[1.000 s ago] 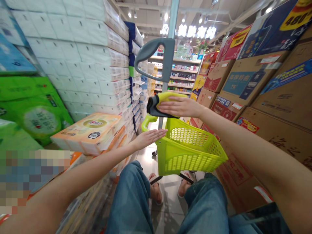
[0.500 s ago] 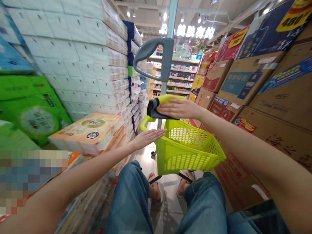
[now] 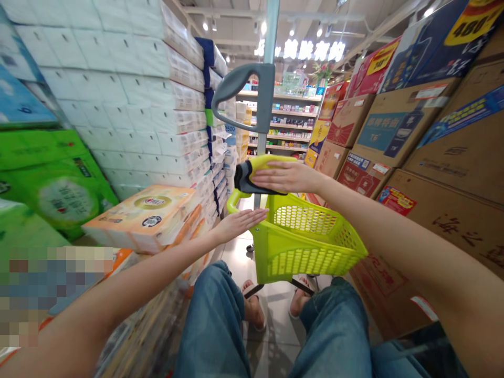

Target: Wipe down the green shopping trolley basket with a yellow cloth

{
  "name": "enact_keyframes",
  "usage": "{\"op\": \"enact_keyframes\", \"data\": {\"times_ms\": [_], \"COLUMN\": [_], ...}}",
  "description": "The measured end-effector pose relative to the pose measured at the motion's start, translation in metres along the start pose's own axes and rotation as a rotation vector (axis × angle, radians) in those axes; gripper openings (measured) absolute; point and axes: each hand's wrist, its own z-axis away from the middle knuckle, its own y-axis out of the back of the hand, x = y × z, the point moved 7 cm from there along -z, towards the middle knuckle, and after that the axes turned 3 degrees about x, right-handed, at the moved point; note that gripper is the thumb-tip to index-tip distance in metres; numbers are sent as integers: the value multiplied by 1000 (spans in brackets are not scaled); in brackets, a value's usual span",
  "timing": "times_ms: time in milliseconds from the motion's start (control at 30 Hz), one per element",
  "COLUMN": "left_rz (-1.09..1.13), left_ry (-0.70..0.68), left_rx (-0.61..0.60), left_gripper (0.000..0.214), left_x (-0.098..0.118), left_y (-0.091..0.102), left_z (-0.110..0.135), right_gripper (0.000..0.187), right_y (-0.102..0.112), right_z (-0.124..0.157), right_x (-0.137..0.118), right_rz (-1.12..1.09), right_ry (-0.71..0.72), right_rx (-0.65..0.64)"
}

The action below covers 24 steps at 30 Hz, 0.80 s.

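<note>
Yellow-and-black cloth [image 3: 260,164] seems soft, light, best gripped by its dark end; right hand [image 3: 293,177] lies flat over it, left hand [image 3: 241,223] flat, empty.

Left arm [image 3: 151,275] and right arm [image 3: 394,233] reach forward and inward, the left grip [image 3: 239,226] flat with fingers [image 3: 258,216] together, the right grip [image 3: 289,177] higher, fingers extended leftward, its thumb hidden.
</note>
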Motion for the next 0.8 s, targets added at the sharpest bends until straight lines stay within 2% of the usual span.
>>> {"op": "enact_keyframes", "data": {"times_ms": [100, 133, 200, 267, 333, 400, 467, 567, 633, 700, 733, 800], "left_rz": [-21, -27, -43, -41, -18, -15, -50, -92, -96, -95, -87, -54], "left_ry": [3, 2, -5, -13, -22, -22, -15, -14, -21, -23, -23, -25], "left_rx": [-5, -4, 0, 8, 16, 14, 11, 23, 24, 12, 3, -11], "left_gripper": [62, 63, 63, 62, 60, 59, 61, 63, 63, 63, 62, 61], "left_x": [-1, -1, -1, 0, 1, 1, 0, -1, 0, 1, 1, 2], "left_y": [5, 5, 4, 2, -1, -1, 1, 6, 7, 4, 2, -3], "left_z": [-2, -2, -2, -1, -1, -1, -2, -3, -3, -2, -2, 0], "right_gripper": [56, 57, 55, 50, 46, 44, 47, 55, 59, 59, 58, 52], "right_y": [27, 29, 20, -3, -23, -25, -9, 25, 34, 24, 13, -13], "right_z": [-5, -5, -6, -6, -4, 1, 3, 4, 6, 8, 8, 9], "right_x": [38, 41, 29, -3, -33, -39, -18, 29, 42, 30, 15, -22], "right_rz": [32, 46, 73, 94, 110, 135, 165, 155, 100, 46, 26, 19], "right_ry": [-223, -279, -307, -175, 37, 141, 74, -157, -286, -319, -274, -94], "right_rx": [114, 150, 181, 138, 66, 23, 25, 96, 172, 210, 197, 123]}}
